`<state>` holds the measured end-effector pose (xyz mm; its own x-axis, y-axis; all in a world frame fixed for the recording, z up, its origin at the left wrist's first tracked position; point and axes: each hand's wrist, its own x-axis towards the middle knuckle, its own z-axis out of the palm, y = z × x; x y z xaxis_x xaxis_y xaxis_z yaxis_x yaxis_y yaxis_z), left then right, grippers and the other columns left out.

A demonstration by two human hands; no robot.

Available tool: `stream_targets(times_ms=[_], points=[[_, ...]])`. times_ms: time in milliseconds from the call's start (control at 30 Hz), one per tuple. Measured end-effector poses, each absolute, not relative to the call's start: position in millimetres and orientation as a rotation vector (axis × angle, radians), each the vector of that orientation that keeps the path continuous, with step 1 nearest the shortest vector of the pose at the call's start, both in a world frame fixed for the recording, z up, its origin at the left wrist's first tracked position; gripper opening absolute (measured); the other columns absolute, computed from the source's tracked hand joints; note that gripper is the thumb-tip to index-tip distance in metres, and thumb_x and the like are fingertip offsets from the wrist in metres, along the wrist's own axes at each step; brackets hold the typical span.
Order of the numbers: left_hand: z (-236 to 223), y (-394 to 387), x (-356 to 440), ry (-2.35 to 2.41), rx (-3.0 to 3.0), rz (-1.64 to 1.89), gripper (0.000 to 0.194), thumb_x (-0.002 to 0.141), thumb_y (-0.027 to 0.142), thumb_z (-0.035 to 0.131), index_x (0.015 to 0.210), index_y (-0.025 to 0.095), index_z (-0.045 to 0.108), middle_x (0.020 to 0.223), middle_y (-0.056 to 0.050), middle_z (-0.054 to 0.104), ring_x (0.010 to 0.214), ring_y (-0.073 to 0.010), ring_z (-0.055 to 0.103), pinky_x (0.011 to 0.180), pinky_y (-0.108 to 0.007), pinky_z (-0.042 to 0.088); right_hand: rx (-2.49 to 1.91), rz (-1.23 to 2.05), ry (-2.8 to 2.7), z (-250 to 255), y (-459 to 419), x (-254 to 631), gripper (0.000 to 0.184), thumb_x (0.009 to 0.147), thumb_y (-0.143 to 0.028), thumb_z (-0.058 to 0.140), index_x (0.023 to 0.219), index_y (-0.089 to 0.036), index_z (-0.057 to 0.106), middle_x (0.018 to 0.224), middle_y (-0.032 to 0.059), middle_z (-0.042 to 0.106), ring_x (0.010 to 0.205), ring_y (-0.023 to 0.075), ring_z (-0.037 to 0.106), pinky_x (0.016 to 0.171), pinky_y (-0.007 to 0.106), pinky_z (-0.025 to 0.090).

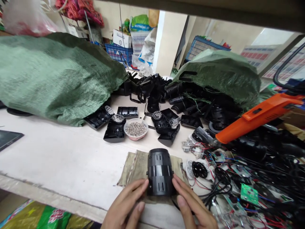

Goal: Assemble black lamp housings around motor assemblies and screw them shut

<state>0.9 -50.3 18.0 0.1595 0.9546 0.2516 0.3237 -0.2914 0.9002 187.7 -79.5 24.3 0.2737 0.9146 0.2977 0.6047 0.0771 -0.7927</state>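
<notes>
A black, barrel-shaped plastic housing (159, 171) with slotted vents lies on a folded khaki cloth (131, 165) in front of me. My left hand (127, 205) holds its left side with the fingertips. From the other side, the fingertips of my right hand (193, 203) press against the housing, so it is held between both hands. A dark cable runs out near its lower right, partly hidden by my right hand. Beyond the cloth stands a round plastic tub (136, 129) full of small screws. An orange electric screwdriver (252, 117) hangs at the right, its tip above loose parts.
Black half shells (114, 129) with honeycomb grilles lie around the tub. Green woven sacks (57, 76) stand behind, the right one spilling black parts. Circuit boards (249, 193), wires and cables crowd the table's right side. A dark flat object (9, 140) lies far left.
</notes>
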Motion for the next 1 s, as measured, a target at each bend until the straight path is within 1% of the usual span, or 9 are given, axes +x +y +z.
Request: stream_targets(times_ms=[100,200,333,533,633,733,833,900,1000], points=[[19,-39,0,1.232,1.590,0.997,0.039,0.090,0.045,0.049,0.129,0.040,0.052,0.132,-0.002,0.058,0.113,-0.0237,0.059,0.097,-0.037,0.048,-1.715,0.454,-1.321,22,-77,183,0.041,0.088,-0.048,0.049,0.122,-0.028,0.060,0.119,0.0037,0.066,0.102,0.0200,0.066,0.087,0.029,0.054],[19,-18,2,1.237,1.363,0.900,0.054,0.087,0.052,0.049,0.137,0.032,0.043,0.132,-0.008,0.058,0.108,-0.0266,0.062,0.093,-0.044,0.051,-1.863,0.482,-1.257,19,-70,176,0.055,0.081,-0.054,0.053,0.126,-0.022,0.054,0.115,0.0086,0.067,0.092,0.0254,0.069,0.078,0.036,0.057],[18,4,11,1.170,1.192,0.926,0.067,0.077,0.061,0.059,0.132,0.023,0.050,0.123,-0.011,0.063,0.117,-0.0300,0.056,0.096,-0.046,0.048,-1.864,0.471,-1.269,18,-60,169,0.056,0.072,-0.049,0.060,0.120,-0.020,0.056,0.115,0.0104,0.066,0.101,0.0307,0.065,0.084,0.042,0.054],[38,-11,32,0.885,0.630,0.934,0.068,0.063,0.057,0.075,0.120,0.023,0.061,0.116,-0.011,0.069,0.113,-0.0345,0.059,0.096,-0.043,0.049,-1.708,0.556,-1.265,17,-68,162,0.069,0.062,-0.041,0.068,0.127,-0.023,0.052,0.114,0.0067,0.067,0.096,0.0259,0.067,0.081,0.033,0.055],[53,-16,43,0.908,0.370,0.849,0.063,0.063,0.045,0.080,0.117,0.017,0.062,0.101,-0.013,0.074,0.104,-0.0357,0.064,0.090,-0.042,0.053,-1.737,0.423,-1.305,19,-73,160,0.071,0.068,-0.053,0.065,0.130,-0.023,0.049,0.121,0.0082,0.063,0.103,0.0289,0.064,0.084,0.037,0.054],[61,-11,51,1.040,0.260,0.844,0.046,0.075,0.029,0.073,0.115,0.013,0.060,0.091,-0.012,0.076,0.090,-0.0303,0.071,0.082,-0.040,0.057,-1.781,0.246,-1.323,26,-75,170,0.064,0.078,-0.063,0.052,0.126,-0.020,0.049,0.116,0.0103,0.064,0.098,0.0279,0.065,0.081,0.037,0.052],[63,-4,56,1.113,0.212,0.863,0.033,0.086,0.025,0.061,0.115,0.009,0.056,0.089,-0.014,0.075,0.078,-0.0262,0.073,0.074,-0.040,0.059,-1.785,0.248,-1.415,35,-75,186,0.034,0.089,-0.053,0.043,0.091,-0.024,0.060,0.080,0.0026,0.068,0.075,0.0206,0.064,0.067,0.030,0.048],[63,0,58,1.128,0.197,0.876,0.032,0.087,0.025,0.059,0.115,0.009,0.055,0.090,-0.015,0.075,0.077,-0.0258,0.073,0.072,-0.041,0.060,-1.722,0.271,-1.531,39,-75,194,0.033,0.095,-0.042,0.037,0.074,-0.024,0.055,0.066,-0.0016,0.062,0.065,0.0165,0.060,0.062,0.027,0.043],[61,1,58,1.154,0.201,0.854,0.036,0.087,0.026,0.059,0.117,0.008,0.054,0.093,-0.018,0.074,0.079,-0.0277,0.073,0.073,-0.043,0.059,-1.639,0.134,-1.725,37,-76,198,0.035,0.097,-0.034,0.029,0.073,-0.022,0.052,0.065,-0.0010,0.059,0.063,0.0152,0.057,0.060,0.026,0.039]])
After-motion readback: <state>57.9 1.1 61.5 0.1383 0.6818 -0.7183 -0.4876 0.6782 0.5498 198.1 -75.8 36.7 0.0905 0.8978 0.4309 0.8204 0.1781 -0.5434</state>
